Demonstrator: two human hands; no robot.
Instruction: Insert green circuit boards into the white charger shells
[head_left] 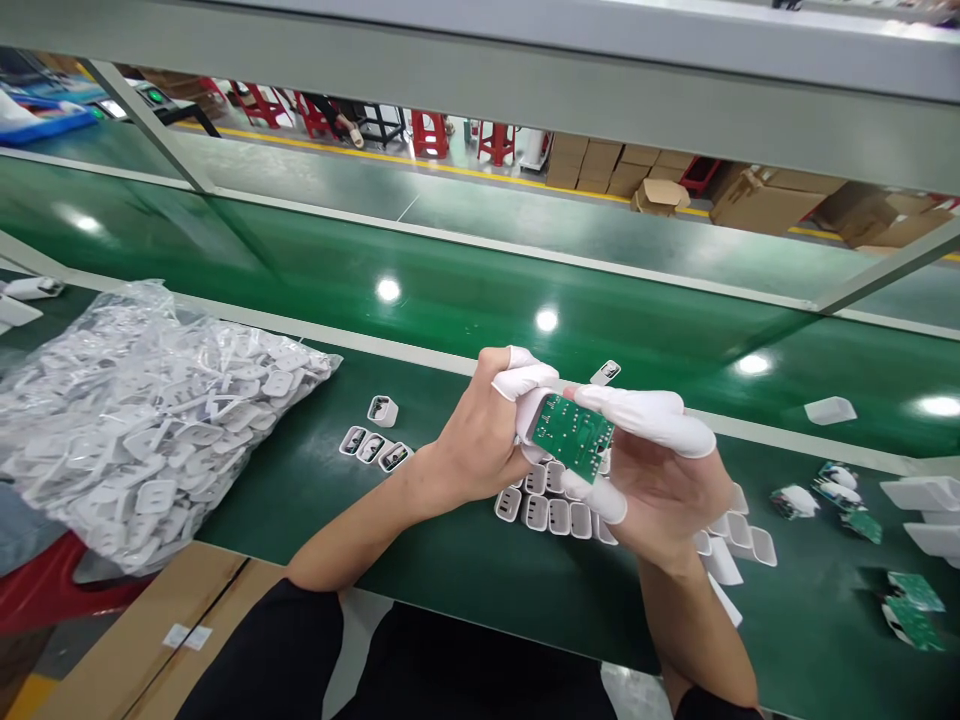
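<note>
Above the green bench, my left hand (487, 425) is closed around a white plastic housing (528, 412), with white covers on some fingertips. A green circuit board (571, 440) juts out of or lies against the housing's open end; how deep it sits is hidden. My right hand (660, 460), with white finger covers, pinches the board by its edges. Below the hands stand rows of white housings (559, 517), partly hidden. Left of them, several housings with parts inside (371, 447) rest on the bench.
A large clear bag of white plastic pieces (165, 430) fills the left side. Loose circuit boards (915, 610) and more white housings (926, 492) lie at the right. A metal frame bar (480, 60) crosses above; cardboard boxes (592, 160) and red stools (429, 133) stand beyond.
</note>
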